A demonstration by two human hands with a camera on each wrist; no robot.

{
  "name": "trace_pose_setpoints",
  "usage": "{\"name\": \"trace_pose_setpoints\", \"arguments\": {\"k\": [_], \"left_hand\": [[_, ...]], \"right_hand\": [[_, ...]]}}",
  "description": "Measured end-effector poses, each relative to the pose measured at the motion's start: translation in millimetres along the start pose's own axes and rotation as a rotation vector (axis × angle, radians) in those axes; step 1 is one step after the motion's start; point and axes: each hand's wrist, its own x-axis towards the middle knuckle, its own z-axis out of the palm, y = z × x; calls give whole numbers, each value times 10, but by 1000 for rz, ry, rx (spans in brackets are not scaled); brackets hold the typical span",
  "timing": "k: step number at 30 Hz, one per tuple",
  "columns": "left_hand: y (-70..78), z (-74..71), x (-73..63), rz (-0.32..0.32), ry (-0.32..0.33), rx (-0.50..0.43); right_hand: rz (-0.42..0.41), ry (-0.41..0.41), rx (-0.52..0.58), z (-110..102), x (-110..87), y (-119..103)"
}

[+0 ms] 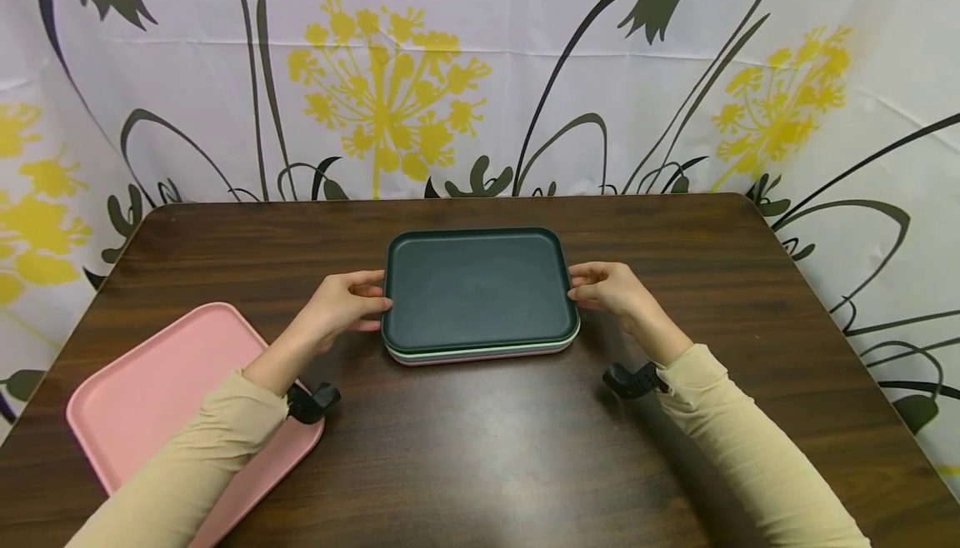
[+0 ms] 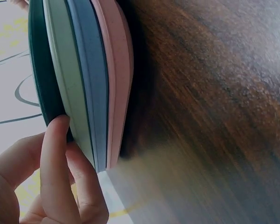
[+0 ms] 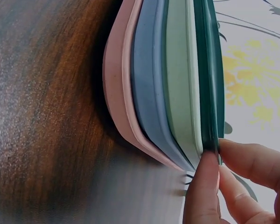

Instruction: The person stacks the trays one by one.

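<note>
A dark green tray (image 1: 480,290) tops a stack of several trays in the middle of the table. Beneath it, the left wrist view shows a light green tray (image 2: 67,70), a blue tray (image 2: 94,70) and a pink tray (image 2: 119,60) at the bottom. My left hand (image 1: 341,306) grips the dark green tray's left edge with thumb and fingers. At the opposite short edge, my right hand (image 1: 607,286) pinches the same tray, its thumb and fingertips at the rim in the right wrist view. The dark green tray lies flush on the stack in the head view.
A larger pink tray (image 1: 161,386) lies askew on the left of the brown wooden table (image 1: 480,456), partly covered by my left forearm. A floral curtain (image 1: 525,73) hangs behind the table's far edge. Each wrist carries a black camera.
</note>
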Motion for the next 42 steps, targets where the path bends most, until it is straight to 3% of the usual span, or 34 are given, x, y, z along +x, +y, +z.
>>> {"name": "trace_pose_setpoints", "arguments": {"k": [23,30,42], "left_hand": [[-2,5,-15,5,-32,1],[16,-24,-29,25,-47,61],[9,-273,-102,108,-61,155]], "right_hand": [[24,-2,-27,-20,1,-15],[16,-33,-29,-35,6,-8],[6,-91,-8,-44,14,25]]}}
